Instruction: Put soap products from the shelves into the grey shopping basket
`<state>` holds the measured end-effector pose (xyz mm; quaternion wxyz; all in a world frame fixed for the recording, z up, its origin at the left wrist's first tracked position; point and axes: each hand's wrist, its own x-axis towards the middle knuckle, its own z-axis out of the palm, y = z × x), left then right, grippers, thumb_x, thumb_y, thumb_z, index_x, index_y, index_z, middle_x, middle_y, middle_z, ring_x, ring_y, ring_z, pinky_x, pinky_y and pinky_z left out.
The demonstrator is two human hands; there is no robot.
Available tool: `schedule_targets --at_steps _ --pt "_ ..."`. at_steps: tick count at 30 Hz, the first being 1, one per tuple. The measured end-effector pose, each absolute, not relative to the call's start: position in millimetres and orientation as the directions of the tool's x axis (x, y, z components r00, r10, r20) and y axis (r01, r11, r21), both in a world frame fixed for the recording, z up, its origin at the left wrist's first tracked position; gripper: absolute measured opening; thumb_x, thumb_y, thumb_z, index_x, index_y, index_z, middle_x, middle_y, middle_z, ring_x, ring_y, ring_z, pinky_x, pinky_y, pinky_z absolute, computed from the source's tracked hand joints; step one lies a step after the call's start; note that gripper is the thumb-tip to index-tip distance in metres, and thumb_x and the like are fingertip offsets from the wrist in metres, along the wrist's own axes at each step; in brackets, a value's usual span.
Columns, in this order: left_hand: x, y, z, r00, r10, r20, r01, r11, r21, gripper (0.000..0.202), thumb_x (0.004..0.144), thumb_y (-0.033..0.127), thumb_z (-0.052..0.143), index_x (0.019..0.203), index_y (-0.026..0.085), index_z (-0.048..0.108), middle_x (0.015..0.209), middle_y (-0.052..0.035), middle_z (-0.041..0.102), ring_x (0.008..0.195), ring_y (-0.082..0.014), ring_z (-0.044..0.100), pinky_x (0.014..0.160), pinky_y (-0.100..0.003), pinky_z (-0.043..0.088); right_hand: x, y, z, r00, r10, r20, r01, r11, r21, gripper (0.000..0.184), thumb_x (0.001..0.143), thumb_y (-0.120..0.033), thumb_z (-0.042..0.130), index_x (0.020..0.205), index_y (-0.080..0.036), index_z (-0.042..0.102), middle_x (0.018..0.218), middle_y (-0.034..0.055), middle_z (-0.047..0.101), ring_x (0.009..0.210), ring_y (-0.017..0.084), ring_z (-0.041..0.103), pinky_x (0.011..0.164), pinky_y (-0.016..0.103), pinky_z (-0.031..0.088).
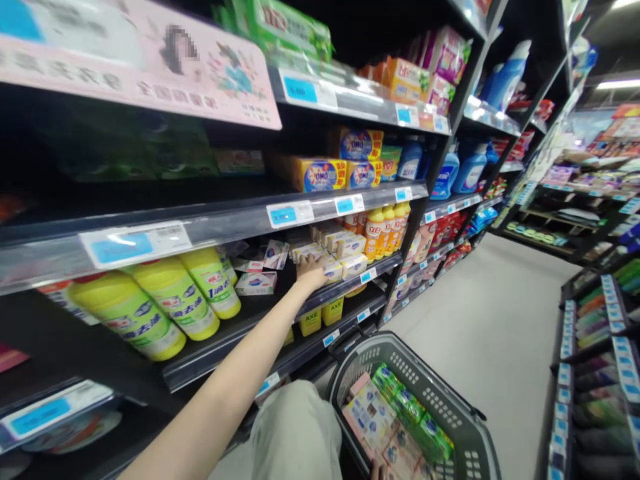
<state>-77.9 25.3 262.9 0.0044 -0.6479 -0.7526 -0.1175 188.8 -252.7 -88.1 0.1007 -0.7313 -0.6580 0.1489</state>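
My left hand (311, 272) reaches far into the middle shelf, with its fingers curled over a small white soap box (332, 269) in a row of such boxes (345, 245). More loose soap boxes (256, 283) lie to the left of it. Only a sliver of my right hand (375, 471) shows at the bottom edge, at the near rim of a grey shopping basket (453, 413). The basket holds pink packs (369, 413) and green packs (413, 412). My right hand's fingers are hidden.
Yellow-green bottles (175, 300) lie on the shelf at left. Yellow bottles (385, 230) stand to the right of the soap. Yellow OMO packs (320, 175) and blue detergent bottles (457, 172) sit higher. The aisle floor (490, 307) runs ahead, with another shelf rack (595, 373) on the right.
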Motion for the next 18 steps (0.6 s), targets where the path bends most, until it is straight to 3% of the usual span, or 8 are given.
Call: schedule_targets --at_steps 4,7,11,15,18 --pt "-75 25 258 -0.247 0.961 0.125 0.957 0.221 0.189 0.071 0.078 0.048 0.073 0.135 0.019 0.045 0.143 -0.0161 0.042 0.130 -0.0380 0.039 0.102 -0.056 0.040 188 -275 -106 0.166 0.951 -0.260 0.951 -0.225 -0.214 0.048 0.084 -0.016 0.049 0.129 -0.027 0.061 0.132 0.0156 0.059 0.119 0.040 0.056 0.080 0.060 0.049" --pt "-77 26 256 -0.327 0.943 0.070 0.922 0.301 0.244 0.077 0.073 0.049 0.077 0.133 0.013 0.045 0.135 -0.0198 0.050 0.123 -0.0374 0.048 0.098 -0.054 0.044 186 -279 -109 0.179 0.897 -0.403 0.975 -0.216 -0.047 0.064 0.081 -0.001 0.033 0.138 -0.022 0.053 0.140 0.0158 0.054 0.128 0.035 0.050 0.091 0.056 0.045" --pt "-76 6 260 -0.354 0.924 0.145 0.885 0.281 0.370 0.070 0.075 0.037 0.078 0.128 0.009 0.044 0.131 -0.0202 0.051 0.114 -0.0314 0.056 0.096 -0.048 0.047 183 -277 -103 0.171 0.863 -0.475 0.984 -0.176 0.035 0.068 0.083 0.001 0.025 0.146 -0.021 0.043 0.146 0.0157 0.047 0.130 0.032 0.048 0.093 0.051 0.045" --pt "-64 -28 265 -0.463 0.832 0.306 0.796 0.237 0.557 0.073 0.073 0.029 0.078 0.129 0.006 0.038 0.133 -0.0253 0.045 0.122 -0.0382 0.049 0.104 -0.052 0.039 182 -277 -100 0.156 0.868 -0.471 0.986 -0.161 0.029 0.067 0.084 0.001 0.024 0.145 -0.019 0.044 0.143 0.0164 0.050 0.128 0.032 0.049 0.091 0.051 0.045" --pt "-49 -47 265 -0.507 0.787 0.351 0.691 0.128 0.711 0.069 0.069 0.023 0.075 0.125 0.006 0.039 0.133 -0.0256 0.042 0.129 -0.0394 0.040 0.110 -0.050 0.031 182 -280 -100 0.142 0.873 -0.466 0.989 -0.146 0.027 0.067 0.084 0.001 0.024 0.145 -0.017 0.043 0.141 0.0175 0.051 0.125 0.033 0.051 0.089 0.051 0.046"
